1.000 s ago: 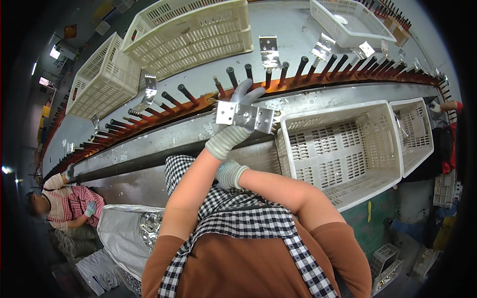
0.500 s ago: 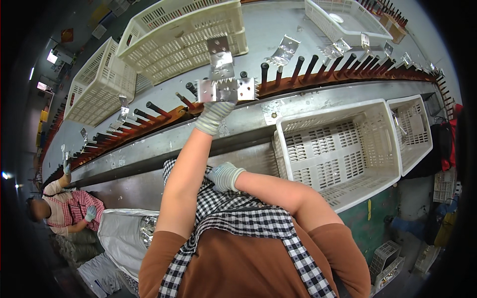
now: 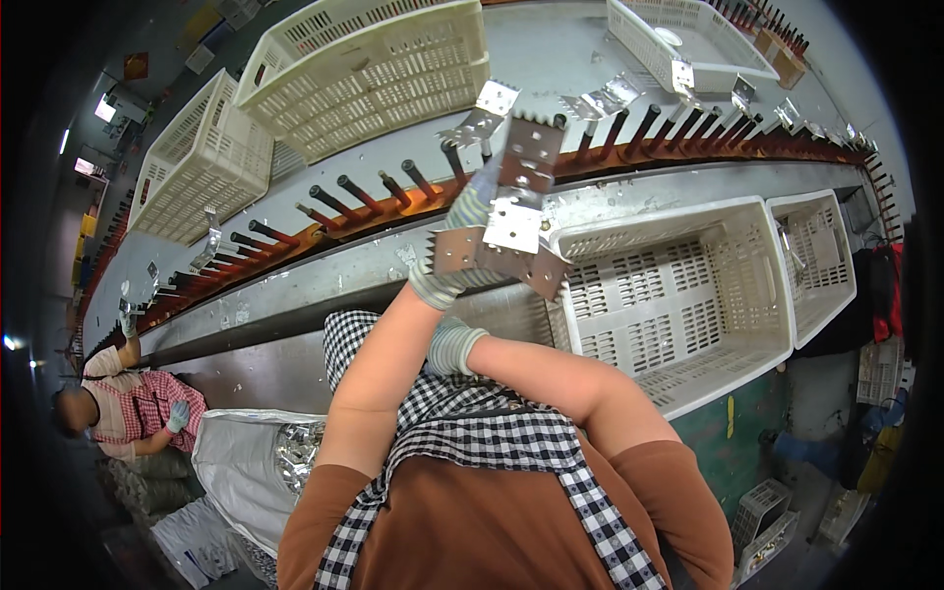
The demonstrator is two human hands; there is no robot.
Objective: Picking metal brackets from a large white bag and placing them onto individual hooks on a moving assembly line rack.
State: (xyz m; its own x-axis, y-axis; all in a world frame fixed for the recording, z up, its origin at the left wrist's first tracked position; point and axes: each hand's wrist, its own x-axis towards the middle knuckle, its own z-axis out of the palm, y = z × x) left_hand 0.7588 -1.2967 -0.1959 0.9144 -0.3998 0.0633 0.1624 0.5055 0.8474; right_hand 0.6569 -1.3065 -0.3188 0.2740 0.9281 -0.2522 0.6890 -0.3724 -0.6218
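My left hand (image 3: 454, 280), in a striped knit glove, is raised in front of the row of black-tipped pegs (image 3: 359, 195). It grips a bent toothed metal bracket (image 3: 524, 177) with plates pointing up and sideways; whether this is one piece or two I cannot tell. Bluish glove fingers show behind the upright plate. Just beyond, another bracket (image 3: 482, 116) sits over a peg, and more brackets (image 3: 602, 98) stand along the row to the right. My right hand (image 3: 455, 349), gloved too, rests against my checked apron (image 3: 423, 393), its fingers hidden behind my left forearm.
Cream plastic crates (image 3: 364, 93) stand behind the pegs, and a low white crate (image 3: 693, 49) at far right. Nearer right is a large white crate (image 3: 678, 295). A pale sack (image 3: 236, 462) holds shiny metal pieces. A co-worker in a pink checked apron (image 3: 152, 403) is at far left.
My left hand has come back toward me and slightly right with the bracket, which has tilted. The pegs and the brackets on them have shifted left. My right hand has barely moved.
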